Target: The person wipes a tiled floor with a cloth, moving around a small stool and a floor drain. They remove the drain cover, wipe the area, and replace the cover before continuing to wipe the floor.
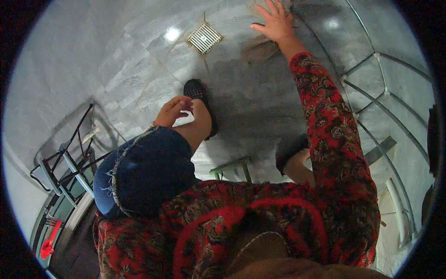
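My right hand (277, 22) reaches out at the top of the view, its fingers spread. Beneath it, partly cut off by the view's edge, is a pale tan thing (256, 7) that I cannot make out. My left hand (174, 111) hangs beside my bare shin, its fingers loosely bent. Its fingertips are close to the shin; whether they touch it I cannot tell. I see nothing held in it. Below that hand is my foot in a black perforated shoe (195, 91). A square slatted floor drain (204, 38) lies ahead, between the two hands.
Grey marbled floor (139, 59) spreads around me, partly in shadow. A dark metal rack (64, 153) stands at the left, with a red utensil (48, 240) below it. Thin curved frame bars (386, 104) rise at the right. A small green stool (231, 165) shows before my lap.
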{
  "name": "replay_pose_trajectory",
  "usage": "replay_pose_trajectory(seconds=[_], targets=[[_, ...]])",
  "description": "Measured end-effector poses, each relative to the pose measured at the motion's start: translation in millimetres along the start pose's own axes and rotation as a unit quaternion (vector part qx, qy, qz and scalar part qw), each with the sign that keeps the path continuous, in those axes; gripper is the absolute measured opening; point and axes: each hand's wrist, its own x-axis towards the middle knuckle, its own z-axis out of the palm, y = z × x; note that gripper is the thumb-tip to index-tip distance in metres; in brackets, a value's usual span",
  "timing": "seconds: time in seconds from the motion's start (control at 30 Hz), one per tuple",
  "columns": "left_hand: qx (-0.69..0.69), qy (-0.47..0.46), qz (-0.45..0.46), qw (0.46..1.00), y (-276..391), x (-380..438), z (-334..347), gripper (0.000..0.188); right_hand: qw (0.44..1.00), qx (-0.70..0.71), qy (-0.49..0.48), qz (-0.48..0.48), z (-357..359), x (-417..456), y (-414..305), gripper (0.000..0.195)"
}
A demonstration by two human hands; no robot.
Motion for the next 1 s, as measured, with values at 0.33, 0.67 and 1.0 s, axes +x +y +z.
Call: replay_pose_trajectory(seconds=[0.33, 0.67, 1.0], targets=[[0.013, 0.015, -0.026, 0.999, -27.6, -10.6, -28.1, 0.034, 0.988, -0.022, -0.009, -0.150, 55.9, -217.2, -59.5, 0.045], [-0.080, 0.429, 0.348, 0.830, 16.4, -266.3, -142.1, 0.045, 0.941, 0.048, 0.173, 0.288, -5.7, -194.5, 14.6, 0.044], [0.287, 0.501, 0.380, 0.723, 48.0, -310.6, 26.1, 0.048, 0.958, -0.047, 0.218, 0.180, -11.7, -110.9, 66.3, 0.052]])
